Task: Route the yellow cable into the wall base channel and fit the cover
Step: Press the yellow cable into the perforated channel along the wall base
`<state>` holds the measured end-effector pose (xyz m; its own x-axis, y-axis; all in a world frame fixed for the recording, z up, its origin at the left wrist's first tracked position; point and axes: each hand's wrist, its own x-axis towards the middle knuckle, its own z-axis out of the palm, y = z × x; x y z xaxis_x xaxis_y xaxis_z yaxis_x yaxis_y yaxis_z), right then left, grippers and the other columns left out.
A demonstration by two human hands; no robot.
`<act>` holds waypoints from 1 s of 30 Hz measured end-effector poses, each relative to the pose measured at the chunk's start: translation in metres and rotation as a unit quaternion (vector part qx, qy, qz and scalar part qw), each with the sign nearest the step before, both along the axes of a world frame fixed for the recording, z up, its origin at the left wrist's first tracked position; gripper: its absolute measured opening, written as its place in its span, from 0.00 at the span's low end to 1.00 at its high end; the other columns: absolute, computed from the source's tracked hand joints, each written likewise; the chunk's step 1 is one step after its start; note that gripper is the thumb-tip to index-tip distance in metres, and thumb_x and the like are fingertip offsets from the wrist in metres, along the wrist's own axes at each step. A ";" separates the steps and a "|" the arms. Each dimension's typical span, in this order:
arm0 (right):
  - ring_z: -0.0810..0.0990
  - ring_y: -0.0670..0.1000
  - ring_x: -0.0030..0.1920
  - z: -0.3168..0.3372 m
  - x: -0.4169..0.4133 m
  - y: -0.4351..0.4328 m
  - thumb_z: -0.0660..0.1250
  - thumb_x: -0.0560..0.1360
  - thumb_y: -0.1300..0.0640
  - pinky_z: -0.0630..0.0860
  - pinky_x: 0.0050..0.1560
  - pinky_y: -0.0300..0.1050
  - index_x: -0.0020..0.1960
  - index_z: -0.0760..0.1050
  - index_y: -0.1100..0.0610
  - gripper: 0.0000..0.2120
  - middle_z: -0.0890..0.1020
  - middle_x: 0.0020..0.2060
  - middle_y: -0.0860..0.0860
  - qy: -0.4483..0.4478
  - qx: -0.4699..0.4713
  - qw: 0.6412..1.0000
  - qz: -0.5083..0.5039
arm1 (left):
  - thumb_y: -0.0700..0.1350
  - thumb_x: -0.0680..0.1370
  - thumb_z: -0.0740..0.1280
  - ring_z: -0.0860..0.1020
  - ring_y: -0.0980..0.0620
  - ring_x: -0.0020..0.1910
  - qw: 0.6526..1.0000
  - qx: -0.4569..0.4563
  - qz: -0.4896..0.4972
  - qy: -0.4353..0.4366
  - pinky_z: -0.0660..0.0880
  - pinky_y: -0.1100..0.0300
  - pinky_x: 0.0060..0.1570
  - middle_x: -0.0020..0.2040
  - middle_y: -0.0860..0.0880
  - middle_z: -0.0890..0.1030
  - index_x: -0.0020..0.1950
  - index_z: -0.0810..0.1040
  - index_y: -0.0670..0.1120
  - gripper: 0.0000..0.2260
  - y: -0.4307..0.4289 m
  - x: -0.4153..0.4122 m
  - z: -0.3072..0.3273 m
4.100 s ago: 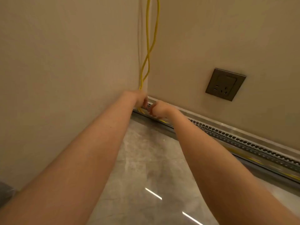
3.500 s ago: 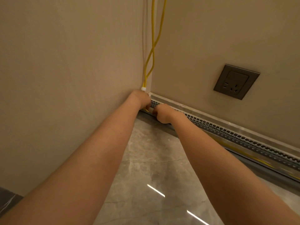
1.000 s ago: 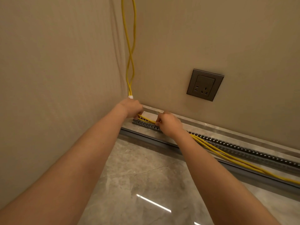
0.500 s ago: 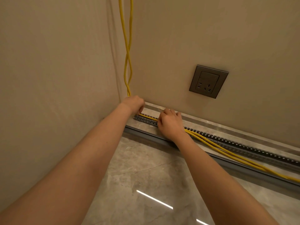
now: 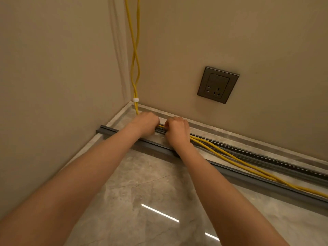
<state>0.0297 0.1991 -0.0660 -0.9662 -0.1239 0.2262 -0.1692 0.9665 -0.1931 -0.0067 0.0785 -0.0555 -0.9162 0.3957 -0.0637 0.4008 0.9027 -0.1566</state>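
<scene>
The yellow cable (image 5: 237, 161) runs lengthwise along the slotted channel (image 5: 262, 157) at the wall base, then climbs the corner. My left hand (image 5: 146, 124) and right hand (image 5: 176, 129) pinch it there, above the marble floor (image 5: 142, 192).

Dim warm light, floor (image 5: 134, 201) glare streaks, wide-angle distortion

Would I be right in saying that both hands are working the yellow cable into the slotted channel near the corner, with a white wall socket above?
Not quite: the head view shows the wall socket is dark grey, not white. The left hand and right hand do work the yellow cable at the slotted channel.
</scene>
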 end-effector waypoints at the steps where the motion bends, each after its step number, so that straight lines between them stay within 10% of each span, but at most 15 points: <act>1: 0.74 0.58 0.57 -0.001 -0.002 0.002 0.62 0.74 0.65 0.68 0.57 0.47 0.54 0.78 0.59 0.12 0.80 0.54 0.56 0.003 0.001 1.000 0.003 | 0.38 0.77 0.59 0.78 0.42 0.53 1.000 0.012 -0.010 -0.001 0.75 0.52 0.49 0.54 0.41 0.79 0.54 0.79 0.42 0.11 -0.001 0.002 -0.003; 7: 0.68 0.58 0.62 -0.006 0.003 0.004 0.61 0.77 0.62 0.67 0.59 0.48 0.60 0.77 0.59 0.14 0.73 0.58 0.58 -0.005 0.039 0.999 0.019 | 0.36 0.74 0.61 0.76 0.42 0.58 0.983 0.183 0.021 -0.009 0.75 0.50 0.54 0.59 0.42 0.78 0.62 0.73 0.44 0.16 -0.005 0.011 0.000; 16: 0.68 0.59 0.63 0.004 0.013 0.032 0.62 0.73 0.63 0.66 0.63 0.49 0.71 0.64 0.54 0.26 0.68 0.62 0.58 -0.116 0.051 0.988 0.082 | 0.42 0.76 0.61 0.76 0.39 0.57 0.999 0.044 -0.007 -0.009 0.73 0.51 0.51 0.59 0.40 0.75 0.63 0.73 0.47 0.15 0.005 0.017 0.006; 23: 0.74 0.61 0.55 0.012 0.021 0.038 0.61 0.72 0.70 0.66 0.42 0.46 0.61 0.67 0.60 0.19 0.72 0.59 0.58 -0.095 0.006 0.993 0.063 | 0.44 0.77 0.60 0.77 0.42 0.57 0.999 -0.048 0.009 0.007 0.75 0.52 0.51 0.58 0.41 0.77 0.61 0.75 0.45 0.14 0.016 0.019 0.007; 30: 0.76 0.61 0.57 0.013 0.020 0.045 0.58 0.75 0.68 0.74 0.56 0.52 0.63 0.72 0.59 0.18 0.77 0.59 0.59 -0.092 0.023 0.994 0.045 | 0.46 0.76 0.61 0.76 0.40 0.58 0.999 -0.018 0.028 -0.013 0.72 0.49 0.56 0.60 0.41 0.76 0.63 0.71 0.44 0.16 0.016 0.023 0.003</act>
